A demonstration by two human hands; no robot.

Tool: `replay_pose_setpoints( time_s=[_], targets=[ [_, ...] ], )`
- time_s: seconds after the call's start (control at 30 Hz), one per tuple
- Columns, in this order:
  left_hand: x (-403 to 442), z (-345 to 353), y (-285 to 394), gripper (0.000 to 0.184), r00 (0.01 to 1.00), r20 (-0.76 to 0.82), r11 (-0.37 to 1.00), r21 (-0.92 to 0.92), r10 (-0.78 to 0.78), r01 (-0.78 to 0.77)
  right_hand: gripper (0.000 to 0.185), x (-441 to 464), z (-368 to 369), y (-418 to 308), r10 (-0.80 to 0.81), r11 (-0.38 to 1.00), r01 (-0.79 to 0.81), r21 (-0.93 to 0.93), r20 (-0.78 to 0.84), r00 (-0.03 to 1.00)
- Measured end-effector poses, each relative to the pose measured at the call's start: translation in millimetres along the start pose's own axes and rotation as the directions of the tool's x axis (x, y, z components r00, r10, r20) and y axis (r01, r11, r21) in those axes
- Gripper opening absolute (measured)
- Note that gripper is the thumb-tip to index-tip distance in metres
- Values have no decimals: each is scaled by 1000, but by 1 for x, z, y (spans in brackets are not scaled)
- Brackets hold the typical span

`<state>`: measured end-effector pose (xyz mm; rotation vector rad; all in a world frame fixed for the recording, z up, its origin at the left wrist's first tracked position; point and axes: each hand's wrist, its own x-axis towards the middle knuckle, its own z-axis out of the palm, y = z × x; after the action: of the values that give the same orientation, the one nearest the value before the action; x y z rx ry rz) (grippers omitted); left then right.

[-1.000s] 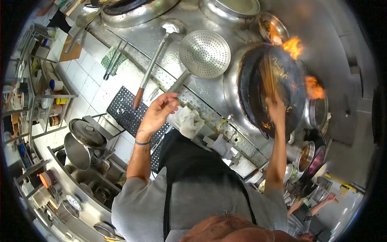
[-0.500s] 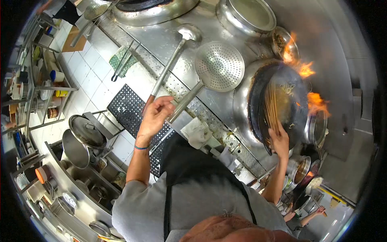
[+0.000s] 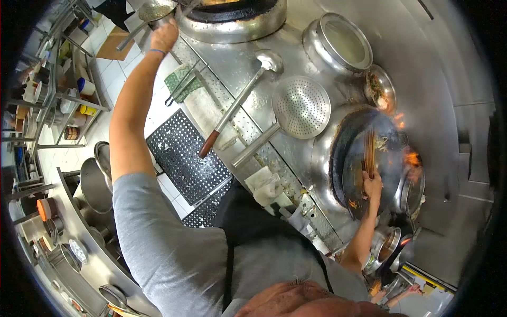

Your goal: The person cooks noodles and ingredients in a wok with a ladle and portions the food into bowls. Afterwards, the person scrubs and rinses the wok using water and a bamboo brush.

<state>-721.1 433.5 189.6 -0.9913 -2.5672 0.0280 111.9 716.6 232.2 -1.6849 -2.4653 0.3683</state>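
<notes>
My right hand (image 3: 372, 186) is closed round a bamboo wok brush (image 3: 369, 150). The brush's bristles are inside a dark wok (image 3: 351, 179) with smoke rising over it. My left arm stretches to the far upper left, where my left hand (image 3: 165, 37) is closed beside a metal strainer (image 3: 157, 9) with a long handle. What its fingers grip is hidden. Between my arms, a perforated skimmer (image 3: 302, 105) and a ladle (image 3: 270, 61) with a wooden-ended handle lie on the steel range.
Flames (image 3: 412, 157) flare behind the wok. A pot of liquid (image 3: 346, 42) and a bowl of food scraps (image 3: 379, 90) stand at the back. Tongs lie on a green cloth (image 3: 183, 83); a white cloth (image 3: 264, 185) is at the front edge. Another person's arm shows lower right.
My left hand has moved from near the skimmer handle to the strainer at the upper left. The brush has turned more upright in the wok, and the flames have shrunk.
</notes>
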Motion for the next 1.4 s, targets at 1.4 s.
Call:
replay_pose_setpoints(
  time_s=[1.4],
  targets=[
    [1,-115,57,21,802,578,-74,-802,155,592,60,-14,23,-2,110,994,-110,3,-85,990]
  ],
)
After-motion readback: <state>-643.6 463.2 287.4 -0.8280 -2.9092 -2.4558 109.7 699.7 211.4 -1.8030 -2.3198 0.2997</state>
